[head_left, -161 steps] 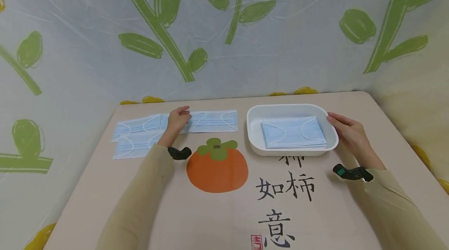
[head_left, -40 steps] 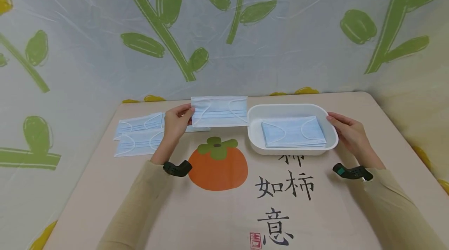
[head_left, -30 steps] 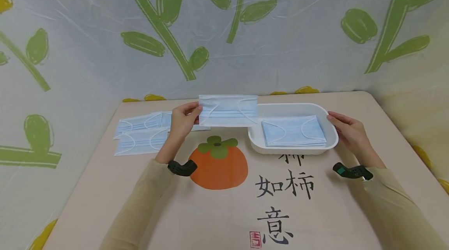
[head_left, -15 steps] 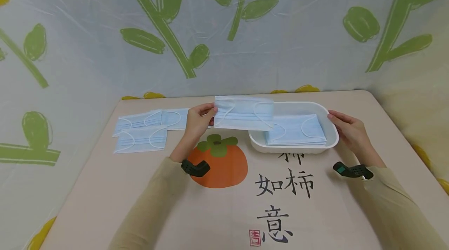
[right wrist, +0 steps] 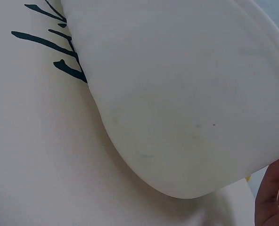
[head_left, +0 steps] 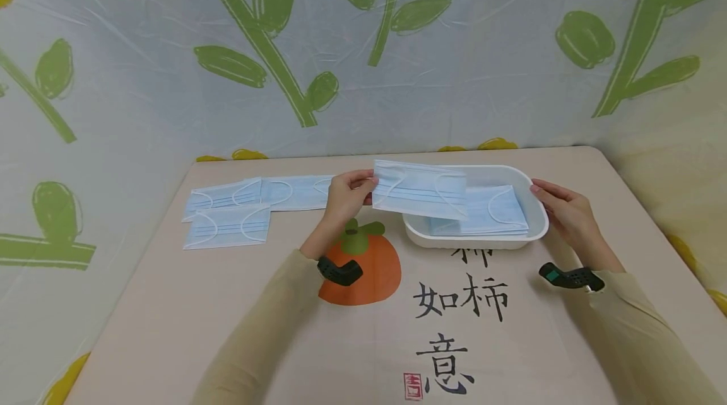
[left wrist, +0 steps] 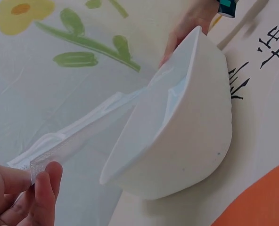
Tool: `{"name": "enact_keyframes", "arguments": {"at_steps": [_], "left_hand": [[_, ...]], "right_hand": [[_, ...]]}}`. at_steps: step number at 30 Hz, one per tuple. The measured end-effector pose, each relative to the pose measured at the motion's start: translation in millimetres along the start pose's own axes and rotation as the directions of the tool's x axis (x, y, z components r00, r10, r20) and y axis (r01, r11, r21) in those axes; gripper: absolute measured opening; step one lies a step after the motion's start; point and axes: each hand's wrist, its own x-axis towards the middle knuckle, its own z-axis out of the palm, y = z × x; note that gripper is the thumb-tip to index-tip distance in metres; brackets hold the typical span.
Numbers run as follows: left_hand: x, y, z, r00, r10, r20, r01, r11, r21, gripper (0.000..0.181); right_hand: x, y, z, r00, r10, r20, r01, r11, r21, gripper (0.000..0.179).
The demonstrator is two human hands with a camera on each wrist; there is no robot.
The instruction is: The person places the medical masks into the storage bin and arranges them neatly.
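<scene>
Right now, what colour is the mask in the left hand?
The mask is pale blue with white ear loops, clearest in the head view.

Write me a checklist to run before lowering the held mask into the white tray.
1. Left hand pinches the held mask by one end: ok.
2. Right hand holds the white tray at its edge: ok.
3. Held mask wholly over the tray: not ok, pinched end outside.
4. Stack of masks flat throughout: cannot tell, partly hidden.
5. Loose masks on the table clear of the tray: ok.
</scene>
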Motion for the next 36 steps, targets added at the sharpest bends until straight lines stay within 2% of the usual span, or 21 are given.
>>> {"name": "enact_keyframes", "arguments": {"at_steps": [8, 16, 24, 32, 36], "left_hand": [[3.8, 2.7, 18.3, 0.999, -0.038, 0.038, 0.04, 0.998, -0.057, 0.028], [5.9, 3.5, 39.2, 0.996, -0.071, 0.058, 0.074, 0.996, -0.045, 0.028], [4.7, 0.0, 57.1, 0.994, -0.091, 0.067, 0.094, 0.994, -0.057, 0.026], [3.2, -1.7, 72.2, 0.99, -0.106, 0.093, 0.114, 0.99, -0.083, 0.026], [4.0, -1.8, 79.3, 0.987, -0.118, 0.11, 0.128, 0.987, -0.096, 0.027]], "right_hand": [[-0.2, 0, 0, 1.0, -0.005, -0.002, 0.005, 1.0, -0.018, 0.055], [0.8, 0, 0, 1.0, -0.001, -0.012, 0.0, 1.0, -0.022, 0.067], [1.2, -1, 0, 1.0, 0.007, -0.015, -0.007, 1.0, -0.006, 0.056], [-0.8, -1, 1, 1.0, 0.02, -0.005, -0.02, 1.0, -0.009, 0.061], [-0.9, 0, 0, 1.0, 0.012, -0.005, -0.012, 1.0, 0.002, 0.055]]}}
